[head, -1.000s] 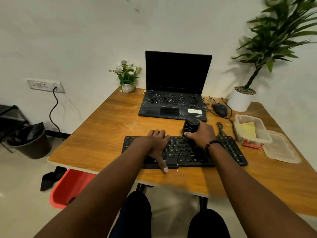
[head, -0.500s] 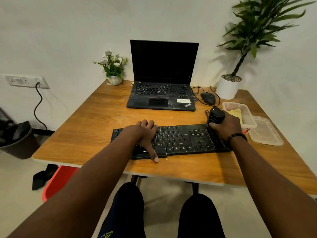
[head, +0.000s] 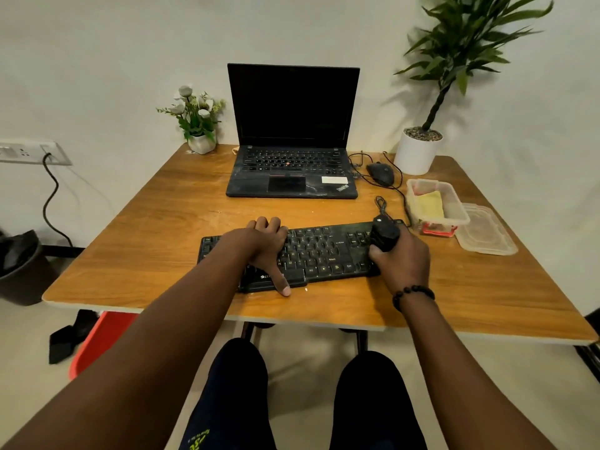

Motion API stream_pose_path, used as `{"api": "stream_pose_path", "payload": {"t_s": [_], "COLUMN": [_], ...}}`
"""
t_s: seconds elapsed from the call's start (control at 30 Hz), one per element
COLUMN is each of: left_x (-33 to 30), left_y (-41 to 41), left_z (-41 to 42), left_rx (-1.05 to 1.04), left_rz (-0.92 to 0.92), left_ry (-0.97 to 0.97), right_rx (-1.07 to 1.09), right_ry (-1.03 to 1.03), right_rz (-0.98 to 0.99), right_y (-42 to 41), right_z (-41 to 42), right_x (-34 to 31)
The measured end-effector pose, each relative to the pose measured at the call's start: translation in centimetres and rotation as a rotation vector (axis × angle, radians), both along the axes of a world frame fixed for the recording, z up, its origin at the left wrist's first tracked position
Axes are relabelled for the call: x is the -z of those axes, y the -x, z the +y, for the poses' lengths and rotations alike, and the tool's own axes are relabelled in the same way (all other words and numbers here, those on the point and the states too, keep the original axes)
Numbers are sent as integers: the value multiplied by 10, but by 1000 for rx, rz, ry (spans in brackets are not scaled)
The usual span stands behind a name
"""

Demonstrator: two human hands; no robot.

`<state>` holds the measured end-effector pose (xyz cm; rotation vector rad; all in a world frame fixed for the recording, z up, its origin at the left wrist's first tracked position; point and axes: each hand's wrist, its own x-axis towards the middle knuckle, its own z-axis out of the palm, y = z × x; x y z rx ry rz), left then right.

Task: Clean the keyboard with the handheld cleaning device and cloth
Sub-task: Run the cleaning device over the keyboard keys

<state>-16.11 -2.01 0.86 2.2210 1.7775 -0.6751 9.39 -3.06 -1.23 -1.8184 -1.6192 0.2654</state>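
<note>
Right, status from the desk:

1. My right hand (head: 401,258) is curled round the stubby black handheld cleaning device (head: 384,237), held upright with its lower end on the right-hand key block. Firm wrap; a dark bead bracelet (head: 412,295) is on that wrist.
2. My left hand (head: 264,246) lies palm-down on the left half of the flat black wired keyboard (head: 324,251), fingers bent over the far edge, thumb stretched past the near edge onto the wood. It holds nothing, just pins the board down.
3. Keyboard sits near the front of the brown wood-grain table (head: 146,241), skewed a little, right end further from me.
4. Yellow folded cloth (head: 430,204) is inside the clear plastic tub (head: 462,217) just right of the keyboard, so not picked up. The tub's clear lid (head: 487,235) lies beside it.
5. Progress, my read: device pass is underway at the right end. Can't tell from here which keys are already clean; pale specks show on the table by the near edge. Left to do: any keys not yet covered, then the whole cloth wipe.
6. Further back: open black laptop (head: 292,170) with dark screen, black mouse (head: 380,173), white pot with small white flowers (head: 201,142), tall green plant in a white pot (head: 418,154).
</note>
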Motion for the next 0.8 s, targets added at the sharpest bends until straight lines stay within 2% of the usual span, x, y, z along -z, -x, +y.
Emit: {"api": "stream_pose_path", "payload": {"t_s": [0.23,0.33,0.47,0.6,0.8], "left_x": [2,2,2,8,25], "left_y": [0,2,3,-2,-21], "left_z": [0,2,-1,-10,-26], "left_rx": [-5,-17,-29,-50,-35], "left_rz": [3,0,-16,-156,-415], "left_ry": [-1,5,-2,-21,-225], "right_rx": [-230,-258,-268,-133,-74], "right_ry": [82,112,289,294,296], "right_rz": [-45,31,424,824,1029], "right_y": [38,38,27,13,7], "right_z": [-33,-56,-73,-71,-67], "right_x": [1,4,9,22,28]}}
